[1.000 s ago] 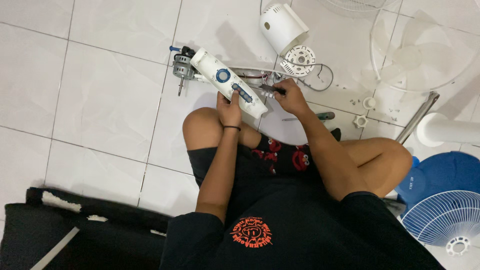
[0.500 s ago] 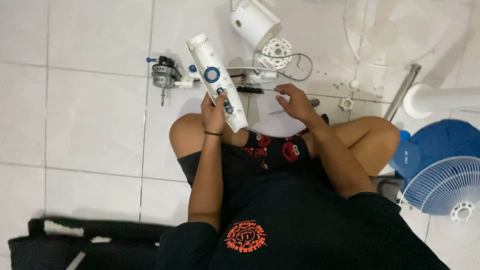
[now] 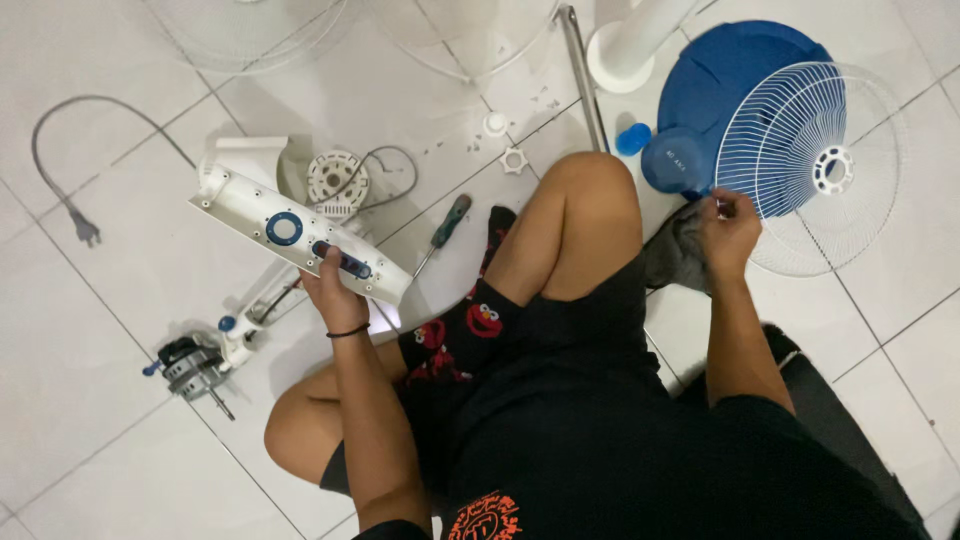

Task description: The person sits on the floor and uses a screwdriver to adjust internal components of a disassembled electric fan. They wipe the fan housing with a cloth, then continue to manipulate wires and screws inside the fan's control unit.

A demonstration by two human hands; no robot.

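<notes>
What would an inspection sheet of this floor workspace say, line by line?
Surface: white tiled floor; the person sits on it.
Job's things: long white plastic fan housing panel with a blue ring, held in the left hand; dark grey cloth, gripped by the right hand.
Clutter: screwdriver with green-and-black handle, small fan motor with shaft, round white vented cap, white wire fan grille, blue fan blade, white plastic nut.
Grippers: both hands closed on their things.
Cables: grey power cord with plug lying loose.
Surroundings: white fan stand base, metal pole.
</notes>
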